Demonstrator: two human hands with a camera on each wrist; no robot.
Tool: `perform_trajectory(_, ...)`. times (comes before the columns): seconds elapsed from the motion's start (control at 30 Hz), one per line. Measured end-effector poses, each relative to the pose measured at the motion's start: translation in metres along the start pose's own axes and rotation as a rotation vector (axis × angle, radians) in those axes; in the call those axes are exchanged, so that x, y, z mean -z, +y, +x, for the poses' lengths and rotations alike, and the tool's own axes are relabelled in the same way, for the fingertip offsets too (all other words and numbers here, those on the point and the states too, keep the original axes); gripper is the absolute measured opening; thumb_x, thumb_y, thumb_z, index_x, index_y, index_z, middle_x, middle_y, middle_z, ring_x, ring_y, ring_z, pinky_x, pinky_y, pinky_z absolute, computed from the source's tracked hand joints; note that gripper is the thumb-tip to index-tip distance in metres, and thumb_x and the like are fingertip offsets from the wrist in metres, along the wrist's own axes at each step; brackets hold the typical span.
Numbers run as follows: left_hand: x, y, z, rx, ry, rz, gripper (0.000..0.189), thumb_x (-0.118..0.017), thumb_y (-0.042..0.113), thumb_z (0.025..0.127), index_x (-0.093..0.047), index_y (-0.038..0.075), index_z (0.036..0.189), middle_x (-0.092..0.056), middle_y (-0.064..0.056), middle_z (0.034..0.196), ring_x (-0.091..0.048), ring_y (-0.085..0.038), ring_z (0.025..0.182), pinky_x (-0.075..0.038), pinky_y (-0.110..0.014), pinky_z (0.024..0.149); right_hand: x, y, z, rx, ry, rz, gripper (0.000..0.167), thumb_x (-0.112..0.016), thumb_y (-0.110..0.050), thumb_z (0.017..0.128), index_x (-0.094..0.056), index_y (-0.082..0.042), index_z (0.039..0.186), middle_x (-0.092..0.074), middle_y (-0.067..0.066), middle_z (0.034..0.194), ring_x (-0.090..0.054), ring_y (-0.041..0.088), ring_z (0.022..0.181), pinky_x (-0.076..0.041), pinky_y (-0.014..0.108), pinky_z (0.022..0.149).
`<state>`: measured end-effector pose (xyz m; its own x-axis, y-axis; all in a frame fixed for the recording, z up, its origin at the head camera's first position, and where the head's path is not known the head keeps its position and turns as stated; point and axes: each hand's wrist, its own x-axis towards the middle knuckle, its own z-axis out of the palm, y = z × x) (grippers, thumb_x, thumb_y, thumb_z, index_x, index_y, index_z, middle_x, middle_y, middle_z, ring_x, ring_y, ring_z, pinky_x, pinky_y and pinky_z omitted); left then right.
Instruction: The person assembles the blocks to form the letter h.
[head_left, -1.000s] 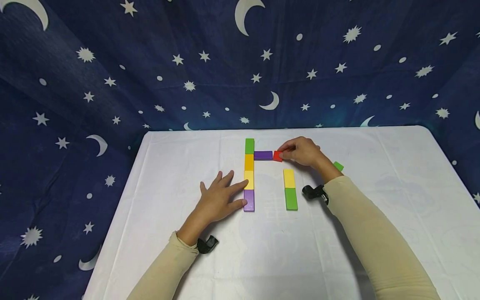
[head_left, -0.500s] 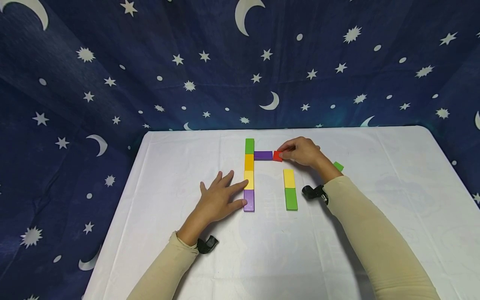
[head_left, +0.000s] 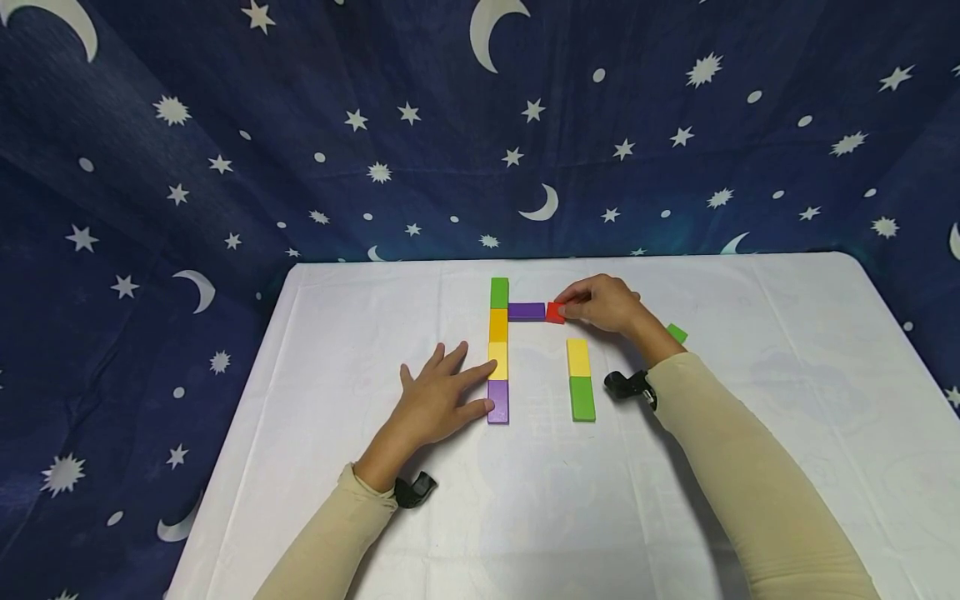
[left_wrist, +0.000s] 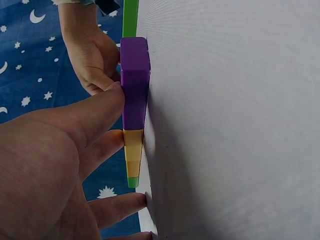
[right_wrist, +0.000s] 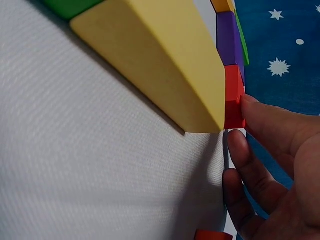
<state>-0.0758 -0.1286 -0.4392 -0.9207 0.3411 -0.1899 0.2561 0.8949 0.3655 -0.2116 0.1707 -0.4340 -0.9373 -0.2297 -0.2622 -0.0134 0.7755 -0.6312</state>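
In the head view, my left hand (head_left: 435,396) has its fingers spread beside a column of flat blocks. Its thumb touches the light purple block (head_left: 498,408), and its index fingertip lies on the yellow block (head_left: 501,354) above. Farther up the column come an orange block (head_left: 498,325) and a green block (head_left: 499,292). From the column a dark purple block (head_left: 527,312) extends rightward. At its right end, my right hand (head_left: 606,304) pinches a small red block (head_left: 555,312), slightly askew. The right wrist view shows a fingertip against that red block (right_wrist: 233,97).
A second, shorter column, a yellow block (head_left: 578,357) above a green block (head_left: 582,398), lies below the right hand. Another green block (head_left: 677,332) is partly hidden by the right forearm. A red block (right_wrist: 213,235) shows at the right wrist view's bottom edge. White cloth (head_left: 480,517) covers the table.
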Motion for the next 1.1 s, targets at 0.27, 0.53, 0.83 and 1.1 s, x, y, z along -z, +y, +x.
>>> perform_trajectory(0.27, 0.001, 0.000, 0.000, -0.002, -0.002, -0.003, 0.061, -0.068, 0.058, 0.091, -0.052, 0.043, 0.148, -0.035, -0.010, 0.166, -0.022, -0.045, 0.155, -0.012, -0.088, 0.105, 0.003, 0.000, -0.002, 0.016, -0.007, 0.015, 0.026, -0.072, -0.027, 0.094, -0.078, -0.016, 0.117, -0.074, 0.008, 0.114, -0.060, 0.027, 0.107, -0.039, 0.055, 0.102)
perform_trajectory(0.53, 0.000, 0.000, -0.001, 0.001, -0.007, -0.001, 0.062, -0.068, 0.058, 0.091, -0.051, 0.043, 0.148, -0.034, -0.009, 0.166, -0.022, -0.045, 0.155, -0.012, -0.088, 0.105, 0.017, 0.002, -0.008, -0.015, 0.017, 0.014, 0.029, -0.070, -0.025, 0.097, -0.075, -0.012, 0.122, -0.072, 0.012, 0.119, -0.060, 0.028, 0.107, -0.050, 0.042, 0.093)
perform_trajectory(0.83, 0.002, 0.000, -0.001, -0.002, -0.003, -0.001, 0.061, -0.068, 0.058, 0.091, -0.052, 0.043, 0.148, -0.035, -0.009, 0.166, -0.023, -0.045, 0.155, -0.013, -0.088, 0.105, 0.035, 0.011, -0.017, -0.060, 0.020, -0.029, 0.033, -0.072, -0.028, 0.096, -0.073, -0.012, 0.125, -0.070, 0.014, 0.120, -0.058, 0.029, 0.106, -0.053, 0.043, 0.092)
perform_trajectory(1.1, 0.002, 0.001, -0.002, -0.001, -0.008, -0.010, 0.061, -0.068, 0.057, 0.091, -0.052, 0.043, 0.148, -0.034, -0.010, 0.166, -0.022, -0.045, 0.156, -0.012, -0.088, 0.106, 0.041, 0.028, -0.020, -0.086, 0.011, -0.099, 0.038, -0.076, -0.032, 0.093, -0.073, -0.012, 0.125, -0.071, 0.013, 0.117, -0.057, 0.029, 0.103, -0.054, 0.045, 0.091)
